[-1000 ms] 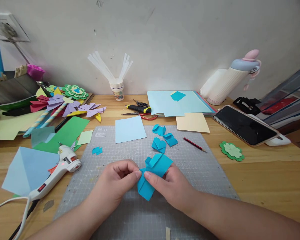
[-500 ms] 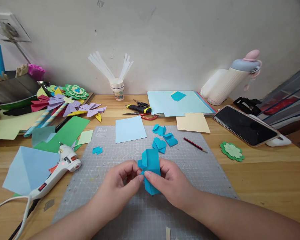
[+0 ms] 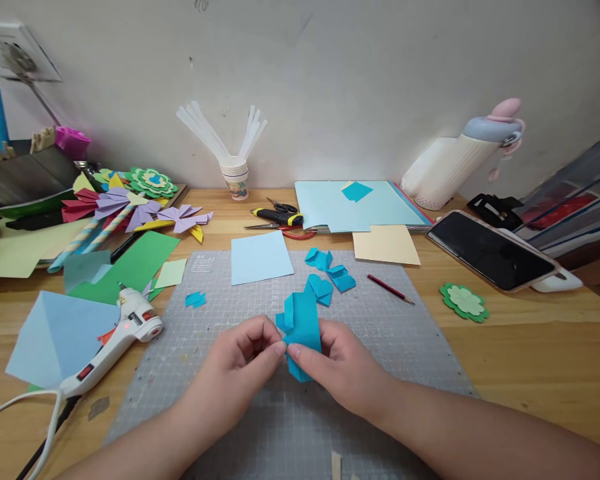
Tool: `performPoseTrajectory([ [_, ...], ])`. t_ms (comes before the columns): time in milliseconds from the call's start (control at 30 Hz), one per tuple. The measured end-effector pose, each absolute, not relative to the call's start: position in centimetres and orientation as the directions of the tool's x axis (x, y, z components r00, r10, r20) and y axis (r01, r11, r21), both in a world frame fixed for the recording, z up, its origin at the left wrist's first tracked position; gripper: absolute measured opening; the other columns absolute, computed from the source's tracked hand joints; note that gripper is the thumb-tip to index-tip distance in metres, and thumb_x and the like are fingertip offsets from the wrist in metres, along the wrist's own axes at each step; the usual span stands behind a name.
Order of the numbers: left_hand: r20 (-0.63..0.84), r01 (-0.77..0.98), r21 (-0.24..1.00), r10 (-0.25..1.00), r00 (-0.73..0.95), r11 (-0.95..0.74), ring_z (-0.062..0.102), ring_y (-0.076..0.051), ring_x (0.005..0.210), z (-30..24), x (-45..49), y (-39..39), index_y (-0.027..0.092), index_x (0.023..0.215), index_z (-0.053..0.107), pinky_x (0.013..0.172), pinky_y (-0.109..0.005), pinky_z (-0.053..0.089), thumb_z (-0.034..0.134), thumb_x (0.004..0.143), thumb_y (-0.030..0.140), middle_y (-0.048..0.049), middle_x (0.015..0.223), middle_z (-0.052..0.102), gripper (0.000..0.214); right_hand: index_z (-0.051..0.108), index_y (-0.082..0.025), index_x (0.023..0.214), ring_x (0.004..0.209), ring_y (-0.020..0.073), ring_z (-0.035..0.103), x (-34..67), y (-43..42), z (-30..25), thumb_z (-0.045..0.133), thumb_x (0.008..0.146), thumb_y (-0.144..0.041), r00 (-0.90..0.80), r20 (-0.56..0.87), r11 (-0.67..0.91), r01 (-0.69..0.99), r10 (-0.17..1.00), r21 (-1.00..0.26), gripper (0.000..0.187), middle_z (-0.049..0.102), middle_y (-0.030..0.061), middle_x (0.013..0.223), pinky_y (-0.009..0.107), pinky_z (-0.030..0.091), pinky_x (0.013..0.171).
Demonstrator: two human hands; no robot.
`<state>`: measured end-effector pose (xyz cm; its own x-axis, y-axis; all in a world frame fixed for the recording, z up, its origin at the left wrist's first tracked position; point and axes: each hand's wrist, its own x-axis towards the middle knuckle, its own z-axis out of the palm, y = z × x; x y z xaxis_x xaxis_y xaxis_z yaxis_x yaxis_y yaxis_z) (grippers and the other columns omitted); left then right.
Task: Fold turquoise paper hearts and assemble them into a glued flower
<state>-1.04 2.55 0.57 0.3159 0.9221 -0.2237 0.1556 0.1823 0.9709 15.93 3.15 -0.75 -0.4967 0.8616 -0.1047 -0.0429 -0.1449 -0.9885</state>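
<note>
1 held paper [image 3: 305,325] has turned, near 3 folded pieces [image 3: 341,279].

Bright turquoise is being shown by the folded paper [image 3: 305,320], a pale grid by the grey mat [image 3: 280,427], yellow and black by the utility knife [image 3: 276,217].

A plain grey-white wall [image 3: 340,87] with a socket [image 3: 17,53] rises behind a wooden table [image 3: 520,360].

Blue paper [image 3: 304,327] apparently hides some right fingers [image 3: 330,333].
</note>
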Motion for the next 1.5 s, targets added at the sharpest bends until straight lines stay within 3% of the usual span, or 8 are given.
performPoseTrajectory([
  [433, -0.3, 0.159, 0.952, 0.892, 0.338, 0.26, 0.038, -0.012, 0.061, 0.77, -0.9, 2.72, 0.017, 0.069, 0.05, 0.057, -0.025, 0.031, 0.055, 0.077, 0.032, 0.0033, 0.064, 0.044, 0.017, 0.044, -0.018, 0.065, 0.057, 0.0089, 0.031, 16.02, 3.1, -0.69, 0.048, 0.083, -0.019, -0.507, -0.117, -0.135, 0.002, 0.854, -0.991, 0.019, 0.037, -0.0059, 0.06, 0.023, 0.029, 0.053],
  [733, -0.221, 0.284, 0.95, 0.919, 0.328, 0.127, 0.038, -0.013, 0.062, 0.36, -0.97, 2.4, 0.019, 0.066, 0.047, 0.058, -0.026, 0.032, 0.05, 0.076, 0.025, 0.0024, 0.065, 0.044, 0.013, 0.041, -0.019, 0.063, 0.058, 0.0093, 0.03, 15.98, 2.99, -0.74, 0.047, 0.079, -0.016, -0.513, -0.107, -0.089, 0.061, 0.852, -0.994, 0.017, 0.036, -0.0054, 0.061, 0.023, 0.029, 0.055],
  [1300, -0.2, 0.393, 0.916, 0.941, 0.274, 0.08, 0.038, -0.012, 0.06, 0.05, -0.45, 2.06, 0.019, 0.059, 0.046, 0.056, -0.024, 0.032, 0.051, 0.068, 0.014, 0.004, 0.059, 0.04, 0.012, 0.049, -0.019, 0.069, 0.065, 0.0118, 0.04, 15.71, 2.65, -0.6, 0.044, 0.079, -0.012, -0.536, -0.007, 0.123, 0.206, 0.844, -0.971, 0.013, 0.043, -0.0034, 0.067, 0.023, 0.034, 0.061],
  [1400, -0.191, 0.33, 0.938, 0.953, 0.236, 0.107, 0.042, -0.013, 0.062, 0.41, -0.49, 2.18, 0.018, 0.063, 0.051, 0.058, -0.024, 0.035, 0.055, 0.072, 0.019, 0.0027, 0.063, 0.047, 0.01, 0.045, -0.019, 0.066, 0.063, 0.011, 0.037, 15.78, 2.76, -0.51, 0.046, 0.08, -0.015, -0.496, -0.015, 0.084, 0.177, 0.868, -0.981, 0.015, 0.041, -0.0039, 0.065, 0.023, 0.033, 0.059],
  [1500, -0.231, 0.199, 0.962, 0.948, 0.219, 0.188, 0.047, -0.014, 0.065, 0.94, -0.73, 2.59, 0.017, 0.07, 0.06, 0.061, -0.025, 0.038, 0.062, 0.074, 0.027, -0.0001, 0.069, 0.055, 0.011, 0.04, -0.019, 0.064, 0.057, 0.0097, 0.031, 15.85, 2.93, -0.66, 0.048, 0.082, -0.021, -0.435, -0.12, -0.073, 0.123, 0.893, -0.99, 0.02, 0.036, -0.005, 0.06, 0.022, 0.03, 0.053],
])
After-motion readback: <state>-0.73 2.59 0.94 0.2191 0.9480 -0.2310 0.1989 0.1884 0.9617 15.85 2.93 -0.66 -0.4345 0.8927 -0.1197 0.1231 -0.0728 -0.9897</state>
